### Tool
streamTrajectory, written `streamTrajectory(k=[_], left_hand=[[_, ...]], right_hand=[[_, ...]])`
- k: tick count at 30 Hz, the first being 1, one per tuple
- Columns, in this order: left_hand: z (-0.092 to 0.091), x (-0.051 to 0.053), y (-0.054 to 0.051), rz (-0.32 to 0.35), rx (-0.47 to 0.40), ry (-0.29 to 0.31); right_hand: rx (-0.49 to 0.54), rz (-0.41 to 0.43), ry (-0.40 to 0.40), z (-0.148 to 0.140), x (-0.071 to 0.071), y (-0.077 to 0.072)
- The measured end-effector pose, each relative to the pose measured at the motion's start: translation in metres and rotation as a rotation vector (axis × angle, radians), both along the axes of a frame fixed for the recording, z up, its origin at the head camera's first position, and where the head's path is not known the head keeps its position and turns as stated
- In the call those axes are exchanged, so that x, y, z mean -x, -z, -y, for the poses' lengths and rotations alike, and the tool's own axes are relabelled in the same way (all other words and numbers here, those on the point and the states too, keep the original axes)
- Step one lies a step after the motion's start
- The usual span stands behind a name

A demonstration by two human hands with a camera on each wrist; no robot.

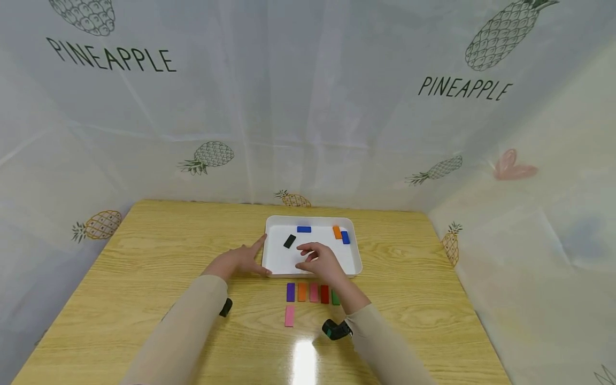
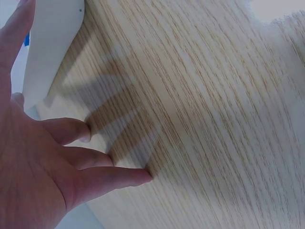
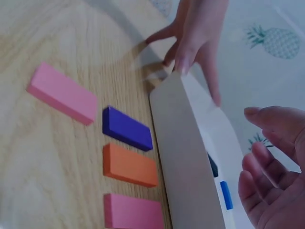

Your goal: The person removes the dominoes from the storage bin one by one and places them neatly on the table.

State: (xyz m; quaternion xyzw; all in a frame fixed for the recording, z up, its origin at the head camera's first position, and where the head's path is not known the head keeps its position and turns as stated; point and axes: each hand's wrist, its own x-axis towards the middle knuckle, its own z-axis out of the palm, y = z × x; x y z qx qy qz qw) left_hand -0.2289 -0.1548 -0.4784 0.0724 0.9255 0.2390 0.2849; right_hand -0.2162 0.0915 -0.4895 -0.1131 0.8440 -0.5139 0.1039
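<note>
My left hand (image 1: 240, 261) rests at the left end of a white tray (image 1: 354, 262), thumb by its near corner and index finger along the side wall. In the left wrist view, its other fingers spread toward the table. Over the tray hovers my right hand (image 1: 323, 260), fingers loosely bent, with nothing visible between them. Inside lie a black block (image 1: 290, 241), a blue block (image 1: 304, 229), an orange block (image 1: 337, 232) and a second blue block (image 1: 345, 238). Part of the tray floor is hidden by my right hand.
Before the tray runs a row: a purple block (image 3: 127, 128), an orange block (image 3: 130, 164), a pink block (image 3: 134, 212), a red block (image 1: 324, 294) and a partly hidden green block (image 1: 335, 297). Another pink block (image 3: 63, 92) lies nearer. A pineapple-print curtain (image 1: 298, 107) hangs behind the wooden table (image 1: 183, 224).
</note>
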Motion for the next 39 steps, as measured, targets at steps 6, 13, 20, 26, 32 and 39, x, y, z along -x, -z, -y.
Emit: streamTrajectory(k=[6,13,20,26,32,39], left_hand=[[0.001,0.002,0.006,0.001,0.005,0.000],[0.001,0.004,0.008,0.001,0.019,-0.006],[0.001,0.005,0.008,0.000,0.017,-0.002],[0.002,0.006,0.010,0.003,0.017,0.009],[0.003,0.007,0.012,-0.007,0.022,0.023],[0.002,0.007,0.011,-0.003,0.025,0.023]], right_hand=[[-0.063,0.067,-0.027,0.006,0.019,0.006],[-0.093,0.122,-0.041,0.009,0.039,0.017],[-0.129,0.132,-0.066,0.013,0.054,0.025],[-0.157,0.143,-0.069,0.016,0.064,0.029],[-0.178,0.179,-0.062,0.018,0.071,0.031],[-0.262,0.176,-0.066,0.020,0.077,0.037]])
